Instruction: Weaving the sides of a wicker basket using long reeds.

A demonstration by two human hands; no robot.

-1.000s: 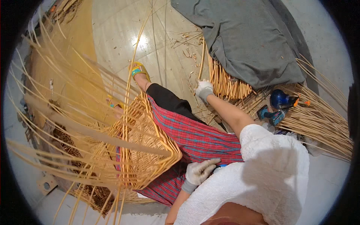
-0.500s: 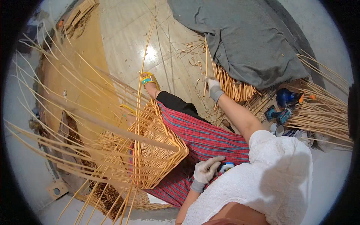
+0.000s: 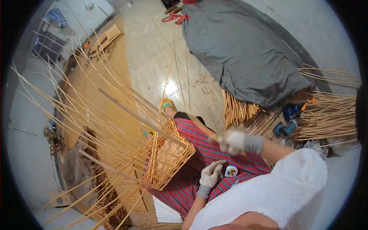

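Observation:
A half-woven wicker basket point(image 3: 174, 163) rests tilted against my lap, its long loose rods fanning out to the left. My right hand point(image 3: 234, 142), in a pale glove and blurred by motion, is closed round a tan willow rod point(image 3: 202, 125) above my right thigh. Part of that rod is hidden by the hand. My gloved left hand point(image 3: 211, 174) lies on the red checked cloth point(image 3: 195, 134) over my legs, right of the basket. Its fingers are loosely bent and apart, with nothing visible in them. Beside its fingertips sits a small white and blue tape measure point(image 3: 231, 171).
Cut willow rods point(image 3: 239, 111) stick out from under a grey cloth point(image 3: 245, 53) ahead right. More rods point(image 3: 329, 115), a cordless drill point(image 3: 285, 128) and a blue spray bottle point(image 3: 293, 111) lie at the right. Offcuts point(image 3: 207, 90) litter the floor.
My right hand has come back from the rod bundle to above my lap, bringing a rod. My left hand has stayed by the tape measure. The whole view has shifted.

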